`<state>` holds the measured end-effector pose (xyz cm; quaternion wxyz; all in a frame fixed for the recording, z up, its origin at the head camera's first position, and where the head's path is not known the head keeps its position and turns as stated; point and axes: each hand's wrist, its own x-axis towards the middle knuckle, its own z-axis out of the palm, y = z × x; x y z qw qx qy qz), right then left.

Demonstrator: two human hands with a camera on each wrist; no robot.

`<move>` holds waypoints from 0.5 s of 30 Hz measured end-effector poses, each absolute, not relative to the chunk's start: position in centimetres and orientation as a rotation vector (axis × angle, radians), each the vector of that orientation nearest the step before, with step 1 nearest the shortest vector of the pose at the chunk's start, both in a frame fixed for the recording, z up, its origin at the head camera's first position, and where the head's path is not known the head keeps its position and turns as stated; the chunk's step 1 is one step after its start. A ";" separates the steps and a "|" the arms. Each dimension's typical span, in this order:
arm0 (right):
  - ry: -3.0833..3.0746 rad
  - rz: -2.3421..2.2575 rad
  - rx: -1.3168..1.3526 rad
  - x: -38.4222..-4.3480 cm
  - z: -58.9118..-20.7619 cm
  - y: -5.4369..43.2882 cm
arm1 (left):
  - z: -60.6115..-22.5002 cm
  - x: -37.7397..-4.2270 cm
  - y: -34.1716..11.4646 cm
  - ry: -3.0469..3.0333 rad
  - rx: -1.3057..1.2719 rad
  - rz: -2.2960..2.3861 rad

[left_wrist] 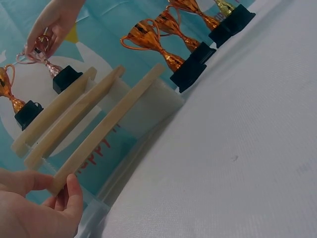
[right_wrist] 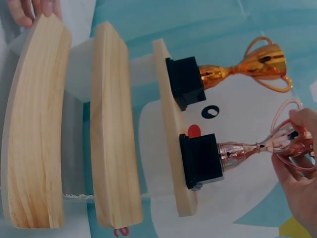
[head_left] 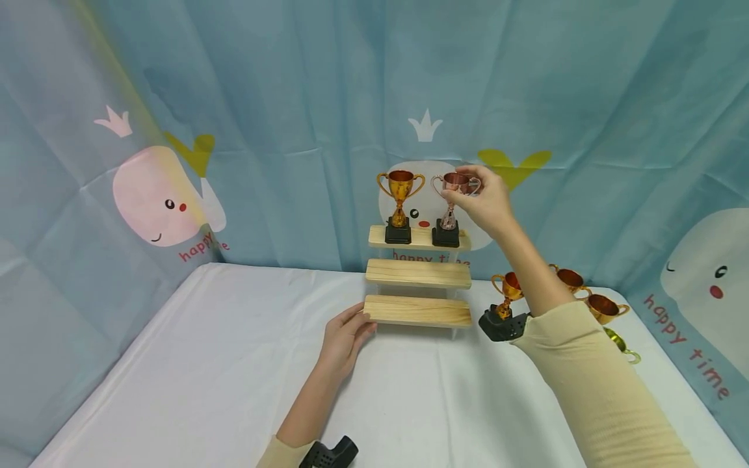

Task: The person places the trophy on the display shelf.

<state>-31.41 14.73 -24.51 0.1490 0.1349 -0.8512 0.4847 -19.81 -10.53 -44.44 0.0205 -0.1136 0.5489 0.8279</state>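
A three-step wooden display stand [head_left: 418,311] is near the back of the table. My left hand [head_left: 344,339] pinches the left end of its lowest step, thumb and fingers on either side of the board in the left wrist view. On the top step, a rose-gold trophy [right_wrist: 242,151] stands upright with its black base on the wood. The thumb and fingers of my right hand [head_left: 490,203] grip its cup by the right handle. To its left on that same step stands an orange-gold trophy [head_left: 400,187], a small gap between the two bases.
Right of the stand, partly behind my right forearm, are several more trophies, among them an orange-gold trophy [head_left: 510,286] and a yellow-gold trophy [head_left: 616,339]. A blue printed curtain [head_left: 263,130] hangs behind the white-covered table [head_left: 222,364].
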 end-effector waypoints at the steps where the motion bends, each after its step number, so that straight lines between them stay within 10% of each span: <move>1: -2.442 1.404 0.389 -31.4 -24.6 14.8 | -44.4 -19.8 -10.5 1.704 -0.358 2.565; 15: -2.416 1.450 0.383 -32.0 -24.9 14.6 | -44.6 -19.9 -10.5 1.709 -0.383 2.555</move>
